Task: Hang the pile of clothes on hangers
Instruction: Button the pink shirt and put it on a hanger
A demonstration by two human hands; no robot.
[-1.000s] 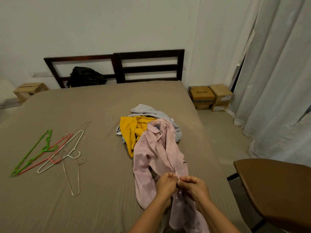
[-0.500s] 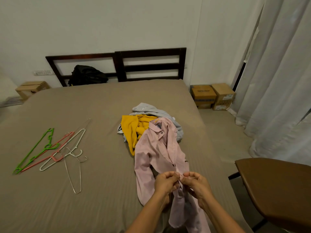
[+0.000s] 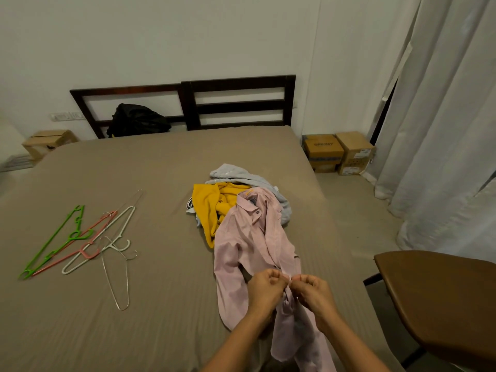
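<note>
Your left hand (image 3: 264,287) is curled, fingertips pinching one front edge of the pink shirt (image 3: 249,237) low on the garment. Your right hand (image 3: 312,294) is curled the same way and pinches the facing edge. The two hands almost touch, knuckles up, at the shirt's opening. The shirt lies lengthwise on the bed (image 3: 134,170), collar at the far end. Its lower part is bunched beneath your hands and trails toward you.

Well to the left of the pink shirt, four hangers lie loosely crossed on the sheet. A green hanger (image 3: 57,240) is farthest left, then a pink hanger (image 3: 80,251), a white hanger (image 3: 107,237), and a thin wire hanger (image 3: 118,280) nearest the shirt.

A yellow garment (image 3: 209,208) touches the shirt's far left side and is partly tucked under it. A grey garment (image 3: 241,175) lies behind the shirt's collar. Far behind the shirt, a black bag (image 3: 137,120) rests against the dark headboard (image 3: 239,81).

To the right of the shirt, off the bed, is a brown chair seat (image 3: 442,296). Behind and right of the shirt, cardboard boxes (image 3: 338,151) sit on the floor beside pale curtains (image 3: 442,130).
</note>
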